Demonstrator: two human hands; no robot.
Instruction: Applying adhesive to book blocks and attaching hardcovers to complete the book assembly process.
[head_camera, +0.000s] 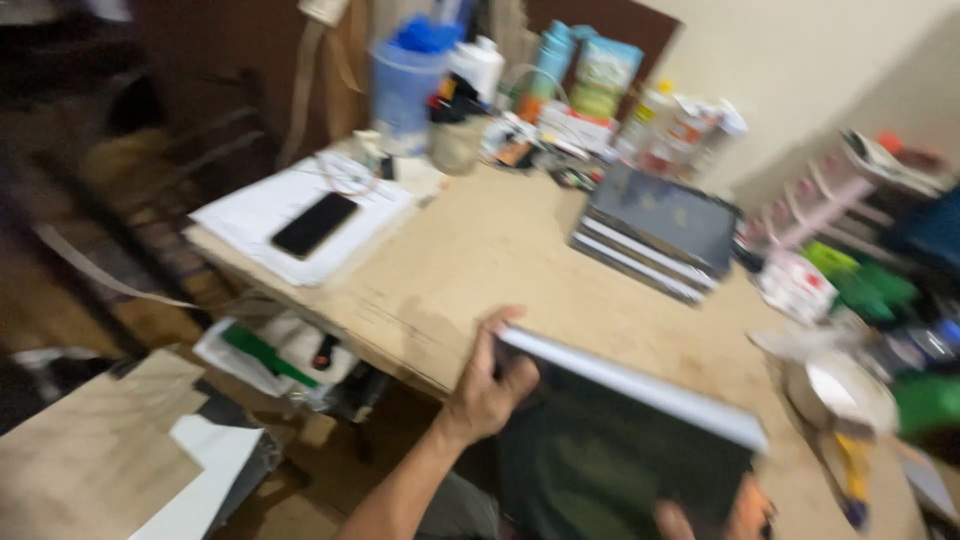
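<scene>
My left hand (487, 380) grips the left edge of a thick book (625, 450) with a dark green cover and white page edges, held just above the near edge of the wooden table (500, 260). My right hand (715, 518) holds the book's lower right corner; only its fingertips show at the bottom of the frame. The book is tilted, spine side toward me. The picture is blurred by motion.
A stack of books (655, 235) lies at the table's middle right. A black phone (314, 224) rests on white papers (290, 215) at the left. Bottles, jars and packets crowd the far edge. A bowl (838, 390) sits right. Boards lie on the floor at left.
</scene>
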